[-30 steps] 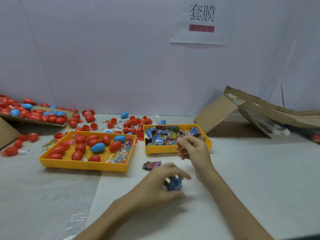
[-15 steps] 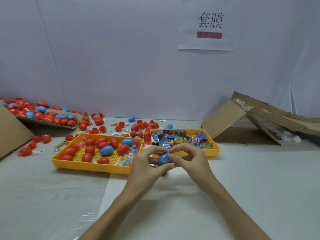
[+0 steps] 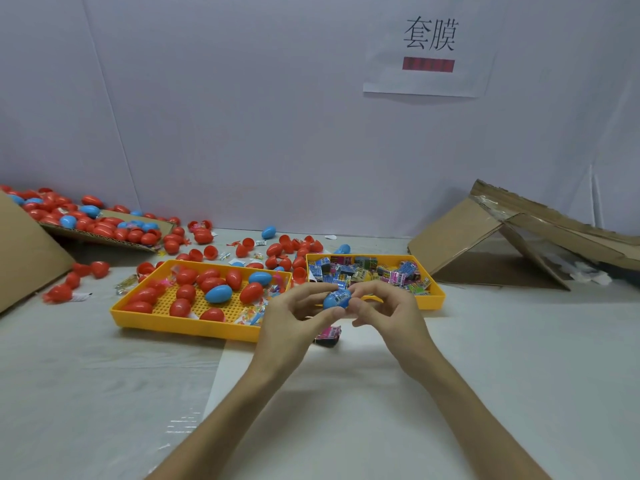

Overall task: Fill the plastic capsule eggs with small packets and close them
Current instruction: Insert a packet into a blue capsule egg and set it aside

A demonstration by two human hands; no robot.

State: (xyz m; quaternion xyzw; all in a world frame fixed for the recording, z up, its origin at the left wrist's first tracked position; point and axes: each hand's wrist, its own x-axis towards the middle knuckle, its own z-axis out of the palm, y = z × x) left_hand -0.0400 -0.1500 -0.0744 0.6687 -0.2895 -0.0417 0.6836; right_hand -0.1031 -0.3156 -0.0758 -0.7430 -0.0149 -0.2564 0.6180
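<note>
A blue capsule egg half (image 3: 335,299) with a small blue printed packet at its mouth is held above the table between both hands. My left hand (image 3: 294,320) pinches it from the left, my right hand (image 3: 388,313) pinches the packet end from the right. A pink and black packet (image 3: 329,336) lies on the table just below the hands. Behind the hands stands a yellow tray (image 3: 438,294) full of small packets. Left of it, a larger yellow tray (image 3: 180,325) holds several red and blue eggs.
Loose red and blue eggs (image 3: 204,235) and egg halves litter the table behind the trays and fill a flat cardboard box (image 3: 104,233) at the far left. A collapsed cardboard box (image 3: 491,244) lies at the right. A white wall with a paper sign (image 3: 429,46) closes the back.
My left hand lifted the blue egg half off the table and my right hand came over from the packet tray; both now hold the egg and packet together in mid-air.
</note>
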